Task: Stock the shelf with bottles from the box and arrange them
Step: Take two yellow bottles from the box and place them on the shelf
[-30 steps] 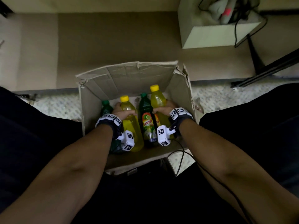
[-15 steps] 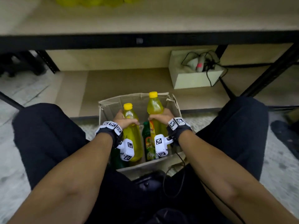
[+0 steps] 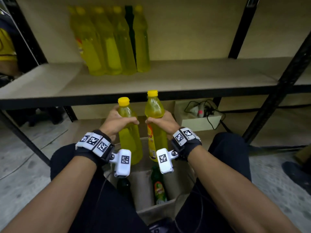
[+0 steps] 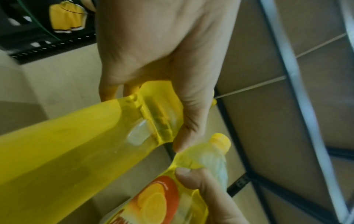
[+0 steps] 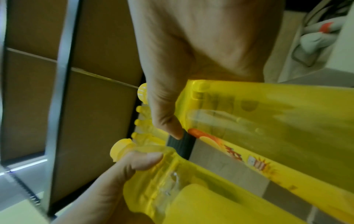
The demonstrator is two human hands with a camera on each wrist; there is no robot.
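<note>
My left hand (image 3: 117, 122) grips a yellow bottle (image 3: 128, 138) by its neck, upright above the cardboard box (image 3: 151, 211). My right hand (image 3: 162, 122) grips a second yellow bottle (image 3: 155, 115) with an orange label, close beside the first. Both caps reach the front edge of the shelf board (image 3: 168, 78). A row of yellow bottles (image 3: 109, 44) with one dark green one stands at the back left of that shelf. Two green bottles (image 3: 158, 185) stand in the box. In the left wrist view the left hand (image 4: 172, 68) wraps its bottle (image 4: 76, 144); in the right wrist view the right hand (image 5: 191, 60) wraps its bottle (image 5: 268, 121).
Black uprights (image 3: 286, 73) frame the shelf at the right and left. A pale box with cables (image 3: 198, 118) sits on the low board under the shelf. My knees flank the cardboard box. A dark shoe (image 3: 296, 172) lies on the floor at right.
Both hands have lifted their yellow bottles up out of the box to the level of the shelf edge. The head view has tilted up, bringing the stocked shelf into sight.
</note>
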